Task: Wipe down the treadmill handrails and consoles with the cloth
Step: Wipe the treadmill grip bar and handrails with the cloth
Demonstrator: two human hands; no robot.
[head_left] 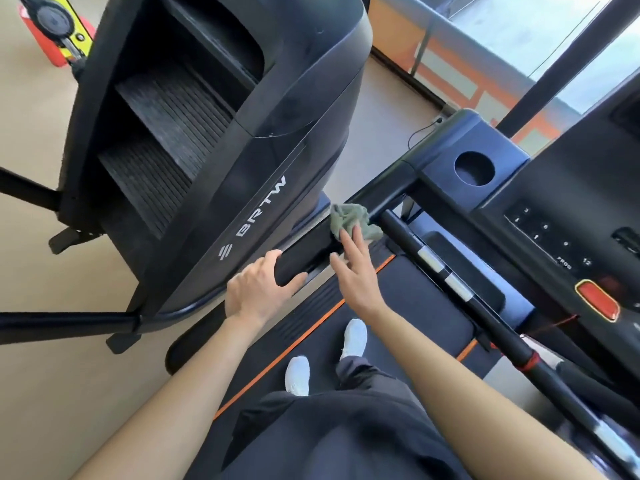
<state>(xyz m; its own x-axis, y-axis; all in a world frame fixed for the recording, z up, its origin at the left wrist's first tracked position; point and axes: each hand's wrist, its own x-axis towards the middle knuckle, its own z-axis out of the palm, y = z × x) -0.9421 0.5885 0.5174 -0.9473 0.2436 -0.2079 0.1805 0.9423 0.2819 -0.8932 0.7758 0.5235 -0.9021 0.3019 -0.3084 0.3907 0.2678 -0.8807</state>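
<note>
One crumpled grey-green cloth (348,218) is being pressed onto the one black padded handrail (301,258) by the straight fingers of the right hand (356,276). The handrail's end is being gripped by the curled left hand (257,289). Two white shoes (298,375) are being rested on the black orange-edged belt (398,303), beside a black stair machine (207,140) on tan flooring (34,244).
</note>
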